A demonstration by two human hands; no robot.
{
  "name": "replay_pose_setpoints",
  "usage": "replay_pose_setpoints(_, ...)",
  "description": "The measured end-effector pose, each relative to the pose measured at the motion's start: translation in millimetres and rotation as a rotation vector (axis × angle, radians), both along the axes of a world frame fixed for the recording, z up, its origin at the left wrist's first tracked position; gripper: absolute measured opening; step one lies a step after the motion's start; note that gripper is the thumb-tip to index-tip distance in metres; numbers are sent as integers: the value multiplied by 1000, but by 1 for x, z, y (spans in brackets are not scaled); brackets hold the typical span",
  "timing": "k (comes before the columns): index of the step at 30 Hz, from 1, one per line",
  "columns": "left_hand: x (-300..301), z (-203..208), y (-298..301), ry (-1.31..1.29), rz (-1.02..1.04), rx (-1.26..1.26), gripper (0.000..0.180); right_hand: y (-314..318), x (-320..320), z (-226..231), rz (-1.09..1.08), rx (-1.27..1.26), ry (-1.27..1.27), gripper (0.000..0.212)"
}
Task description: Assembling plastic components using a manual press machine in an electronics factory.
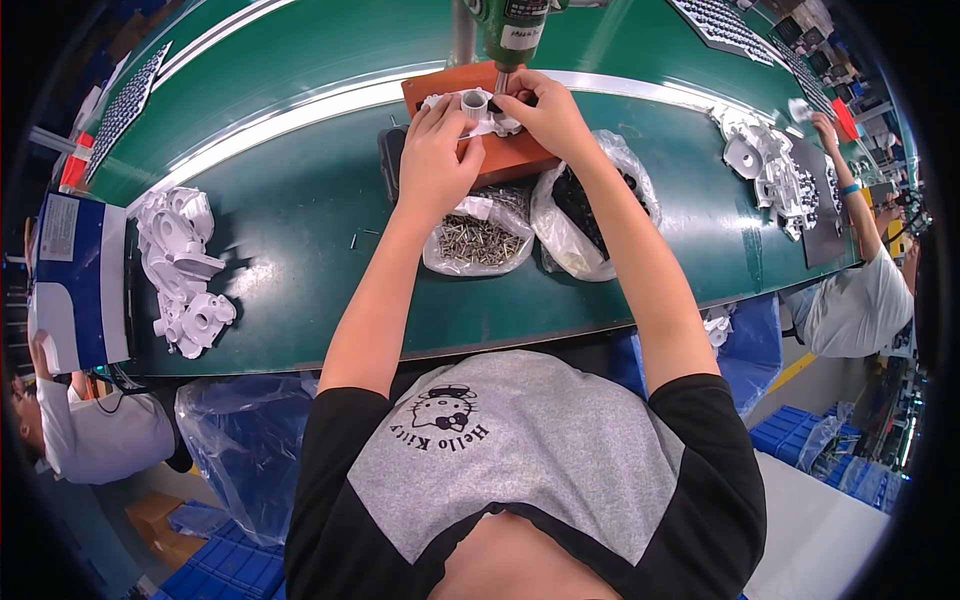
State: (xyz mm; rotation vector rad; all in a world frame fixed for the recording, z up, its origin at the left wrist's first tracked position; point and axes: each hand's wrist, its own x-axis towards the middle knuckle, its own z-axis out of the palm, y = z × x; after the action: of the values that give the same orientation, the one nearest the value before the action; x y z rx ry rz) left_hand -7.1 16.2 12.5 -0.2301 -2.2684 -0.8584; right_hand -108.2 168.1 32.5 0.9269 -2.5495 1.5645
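A white plastic housing (474,106) with a round upright collar lies on an orange fixture block (518,157). My left hand (438,150) grips the housing from its left side, with the fingers over its top and the thumb at the near edge. My right hand (545,112) is at the housing's right end, thumb and fingers pinched together right beside the metal shaft (502,82) of a green upright machine (513,32). A dark bit shows at those fingertips, too small to name. The shaft's lower tip is hidden by the fingers.
Near the fixture lie a clear bag of screws (475,245) and a bag of black parts (586,215). White housings are piled left (182,265) and right (762,170). A few loose screws (353,240) lie on the green table. Other people work at both sides.
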Motion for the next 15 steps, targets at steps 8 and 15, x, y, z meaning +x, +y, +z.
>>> replay_pose_setpoints(8,0,0,0,-5,-4,-4,15,0,-2,-1,-3,-3,-2,23)
replay_pose_setpoints(15,1,1,0,-3,-2,-5,16,1,-5,-4,36,27,32,22)
